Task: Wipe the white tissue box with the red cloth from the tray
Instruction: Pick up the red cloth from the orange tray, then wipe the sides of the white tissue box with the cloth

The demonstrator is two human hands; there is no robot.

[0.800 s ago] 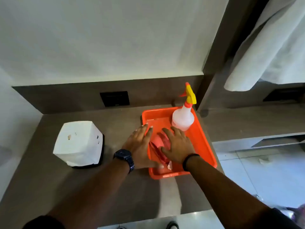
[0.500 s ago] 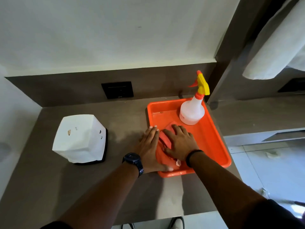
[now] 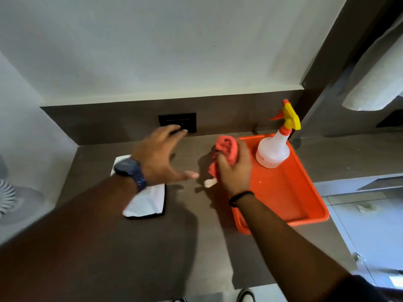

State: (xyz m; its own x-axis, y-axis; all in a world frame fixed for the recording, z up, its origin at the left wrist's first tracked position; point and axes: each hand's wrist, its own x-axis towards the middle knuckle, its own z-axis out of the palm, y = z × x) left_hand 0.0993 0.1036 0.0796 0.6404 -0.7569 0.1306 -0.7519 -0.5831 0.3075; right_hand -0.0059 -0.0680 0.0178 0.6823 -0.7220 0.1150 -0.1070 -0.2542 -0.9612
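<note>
Right hand (image 3: 234, 168): we squeeze the bunched red cloth (image 3: 226, 149) beside the orange plastic tray (image 3: 305, 192) | Left hand (image 3: 161, 153): fingers spread wide, holding nothing, over the square white tissue box (image 3: 148, 201)

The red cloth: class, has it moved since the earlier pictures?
Yes. The red cloth lay in the orange tray; now the right hand holds it bunched above the tray's left rim.

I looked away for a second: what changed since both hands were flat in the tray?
The right hand has gripped the red cloth and lifted it left, out of the tray. The left hand, open, has moved toward the tissue box. The spray bottle stays put.
</note>
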